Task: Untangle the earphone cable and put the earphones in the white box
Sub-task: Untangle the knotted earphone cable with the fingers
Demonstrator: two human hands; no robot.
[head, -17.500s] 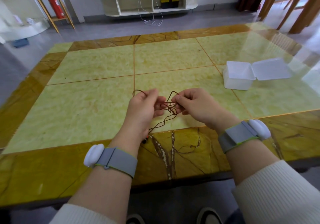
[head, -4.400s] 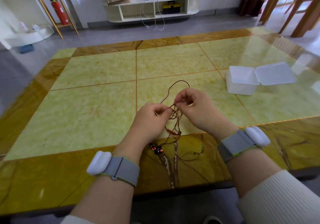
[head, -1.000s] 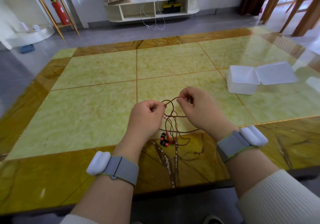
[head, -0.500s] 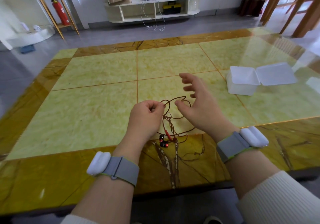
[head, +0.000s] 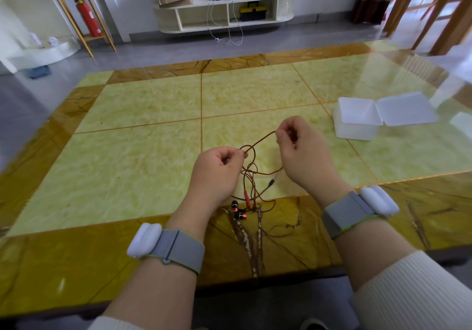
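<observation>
Both hands are working the cable above the worktop: the left hand is pinching a small loop at its fingertips, and the right hand is pinching a strand farther out, drawing it into a taut line between the two. Below them the rest is hanging in loose crossing loops, with the plug dangling free and the two earbuds lying at the near edge of the green panel. To do this well, the left hand is best holding its loop still and open while the right is feeding its strand back through slowly, not yanking, since a hard pull would likely tighten the crossings. Well apart to the right, the white box is sitting with its lid open, waiting.
</observation>
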